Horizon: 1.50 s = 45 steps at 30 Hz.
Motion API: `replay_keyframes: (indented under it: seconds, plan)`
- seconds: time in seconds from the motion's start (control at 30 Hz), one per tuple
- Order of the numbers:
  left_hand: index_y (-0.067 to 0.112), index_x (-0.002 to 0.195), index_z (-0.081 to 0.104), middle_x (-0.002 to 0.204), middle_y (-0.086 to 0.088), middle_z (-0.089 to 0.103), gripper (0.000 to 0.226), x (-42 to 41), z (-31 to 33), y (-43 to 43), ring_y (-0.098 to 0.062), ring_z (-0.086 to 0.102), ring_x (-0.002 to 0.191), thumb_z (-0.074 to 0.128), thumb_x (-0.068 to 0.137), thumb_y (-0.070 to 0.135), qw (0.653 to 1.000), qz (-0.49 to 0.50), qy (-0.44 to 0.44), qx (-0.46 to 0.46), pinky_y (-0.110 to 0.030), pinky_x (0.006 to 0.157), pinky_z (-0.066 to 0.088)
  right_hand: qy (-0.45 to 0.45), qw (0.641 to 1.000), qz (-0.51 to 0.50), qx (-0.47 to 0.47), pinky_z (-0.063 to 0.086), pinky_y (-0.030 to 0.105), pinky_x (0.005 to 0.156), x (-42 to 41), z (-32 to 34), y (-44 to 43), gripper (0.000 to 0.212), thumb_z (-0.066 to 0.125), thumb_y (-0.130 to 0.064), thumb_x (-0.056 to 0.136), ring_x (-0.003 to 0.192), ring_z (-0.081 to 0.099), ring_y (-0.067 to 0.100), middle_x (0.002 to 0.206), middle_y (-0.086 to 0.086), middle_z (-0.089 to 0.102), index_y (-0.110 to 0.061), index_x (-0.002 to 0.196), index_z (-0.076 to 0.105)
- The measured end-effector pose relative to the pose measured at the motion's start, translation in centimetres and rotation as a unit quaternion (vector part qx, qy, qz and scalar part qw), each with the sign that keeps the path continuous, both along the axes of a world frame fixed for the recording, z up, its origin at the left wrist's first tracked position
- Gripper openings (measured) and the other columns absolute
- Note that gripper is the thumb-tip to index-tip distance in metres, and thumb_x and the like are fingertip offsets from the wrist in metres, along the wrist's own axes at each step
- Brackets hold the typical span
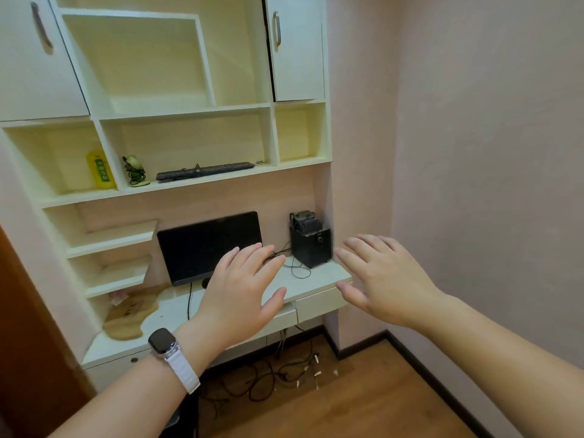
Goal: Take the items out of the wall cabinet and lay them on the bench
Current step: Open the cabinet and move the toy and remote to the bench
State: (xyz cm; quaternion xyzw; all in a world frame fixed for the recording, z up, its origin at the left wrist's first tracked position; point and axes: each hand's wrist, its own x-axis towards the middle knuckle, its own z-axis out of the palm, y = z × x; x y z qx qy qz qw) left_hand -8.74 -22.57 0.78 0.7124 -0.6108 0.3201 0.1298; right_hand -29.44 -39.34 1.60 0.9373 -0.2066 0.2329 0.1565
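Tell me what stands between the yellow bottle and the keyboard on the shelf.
The head view shows a shelf divider, then a small green ornament.

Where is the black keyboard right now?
In the head view, the keyboard lies flat in the wide middle shelf compartment, left of centre, just right of the green ornament and above the monitor.

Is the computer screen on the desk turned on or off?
Off, it seems: the monitor has a completely black screen, with no picture or glow.
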Motion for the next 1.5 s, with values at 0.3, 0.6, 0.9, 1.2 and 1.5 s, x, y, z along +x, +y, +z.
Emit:
replay_keyframes:
  seconds: [0.3, 0.6, 0.9, 1.2, 1.5]
  plan:
    - [0.022, 0.130, 0.059, 0.134, -0.002, 0.059, 0.050, 2.6, -0.8, -5.3, -0.023, 0.050, 0.129, 0.047, 0.089, 0.049, 1.000, 0.017, 0.000, 0.017, -0.042, 0.110, 0.029, -0.005, 1.000, 0.017, 0.015, 0.041, 0.043, 0.103, 2.8, -1.2, -5.8, 0.059, 0.036, -0.057, 0.091, 0.126, 0.052, 0.025, 0.134, 0.003, 0.059, -0.022, 0.134, 0.055]
    - [0.018, 0.126, 0.063, 0.130, -0.005, 0.061, 0.049, 10.5, -2.7, -13.2, -0.026, 0.053, 0.124, 0.051, 0.087, 0.045, 0.999, -0.026, 0.008, -0.020, -0.044, 0.104, 0.038, -0.003, 1.000, 0.016, -0.025, 0.043, 0.040, 0.100, 9.7, -1.2, -12.5, 0.055, 0.044, -0.054, 0.089, 0.122, 0.054, 0.024, 0.129, 0.002, 0.061, -0.021, 0.130, 0.058]
    - [0.016, 0.125, 0.064, 0.129, -0.008, 0.061, 0.046, 22.8, -0.9, -21.5, -0.030, 0.054, 0.123, 0.059, 0.086, 0.039, 0.996, -0.057, -0.007, -0.067, -0.046, 0.103, 0.041, -0.023, 0.997, 0.027, -0.068, 0.047, 0.043, 0.095, 21.3, 1.3, -20.0, 0.053, 0.047, -0.050, 0.086, 0.116, 0.057, 0.028, 0.123, 0.005, 0.063, -0.016, 0.124, 0.061]
    - [0.014, 0.124, 0.064, 0.130, -0.010, 0.060, 0.046, 29.5, 1.6, -29.0, -0.031, 0.054, 0.123, 0.056, 0.087, 0.040, 0.995, -0.055, -0.011, -0.084, -0.046, 0.101, 0.041, -0.057, 0.994, 0.032, -0.087, 0.045, 0.040, 0.090, 28.3, 2.0, -27.7, 0.050, 0.047, -0.050, 0.087, 0.111, 0.058, 0.029, 0.118, 0.005, 0.064, -0.015, 0.120, 0.064]
    - [0.014, 0.125, 0.063, 0.131, -0.010, 0.060, 0.049, 33.1, 1.9, -38.4, -0.030, 0.053, 0.123, 0.050, 0.088, 0.043, 0.997, -0.009, -0.015, -0.070, -0.046, 0.102, 0.040, -0.078, 0.993, 0.058, -0.062, 0.039, 0.038, 0.092, 33.6, 1.7, -38.7, 0.053, 0.044, -0.051, 0.088, 0.117, 0.055, 0.029, 0.124, 0.006, 0.062, -0.015, 0.123, 0.062]
